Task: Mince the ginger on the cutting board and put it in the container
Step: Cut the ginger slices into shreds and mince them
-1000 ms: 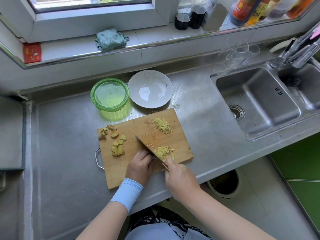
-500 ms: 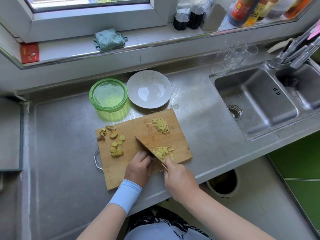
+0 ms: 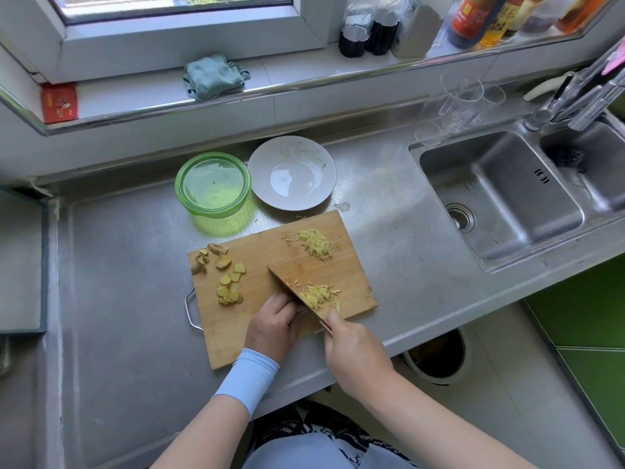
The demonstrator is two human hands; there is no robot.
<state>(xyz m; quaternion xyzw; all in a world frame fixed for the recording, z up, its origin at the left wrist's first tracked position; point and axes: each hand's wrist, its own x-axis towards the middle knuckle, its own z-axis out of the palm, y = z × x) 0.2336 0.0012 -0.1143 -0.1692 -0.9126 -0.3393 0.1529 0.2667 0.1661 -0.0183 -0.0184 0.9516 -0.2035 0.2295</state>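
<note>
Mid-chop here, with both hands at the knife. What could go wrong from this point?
1. The left hand has its curled fingers right against the knife blade; a slip could nick them.
2. The shredded ginger lies close to the near right edge of the cutting board, with a bin below the counter edge; a careless sweep could push strands off.
3. The green container looks lidded, so the transfer may stall.
</note>
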